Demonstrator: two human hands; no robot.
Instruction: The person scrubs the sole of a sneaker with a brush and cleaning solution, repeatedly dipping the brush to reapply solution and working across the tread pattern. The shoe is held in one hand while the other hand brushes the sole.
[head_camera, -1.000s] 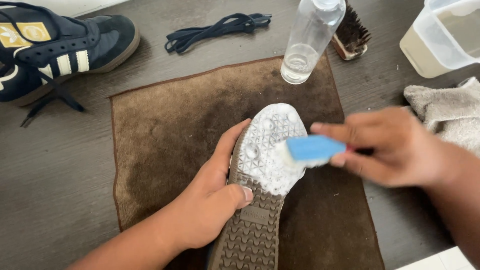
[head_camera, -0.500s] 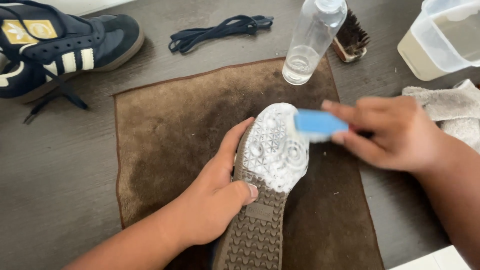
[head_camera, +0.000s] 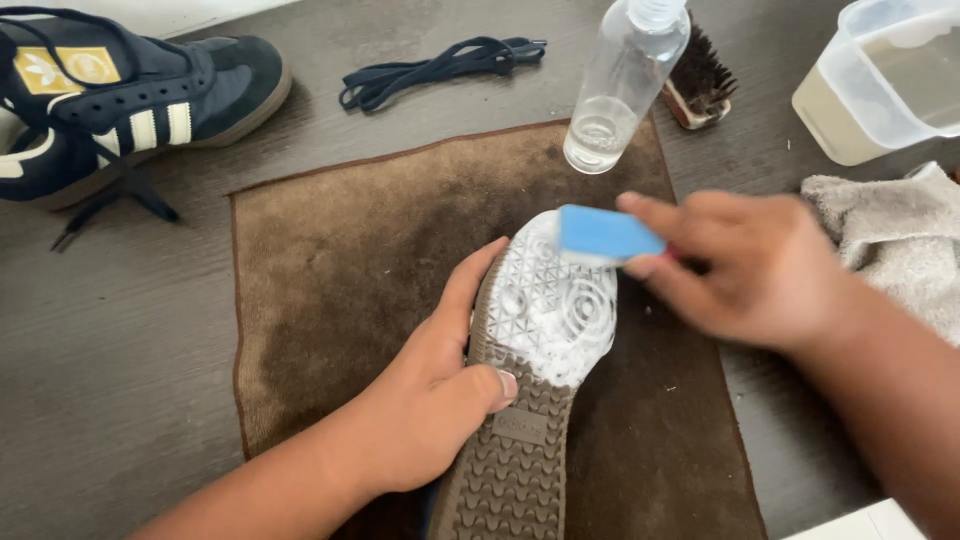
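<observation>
Left hand clamped on upturned shoe over brown towel, right hand gripping blue brush at foamy toe; likely risks: soapy sole slipping loose, elbow toppling bottle just beyond

Two shoes, two brushes, one bottle, one tub.

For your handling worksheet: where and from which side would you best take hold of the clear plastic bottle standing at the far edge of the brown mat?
Probably around the clear bottle's straight middle wall, coming from the right: the bristle brush stands behind it, and the right hand is nearest. It stands upright and nearly empty, so a sideways wrap suits it.
</observation>
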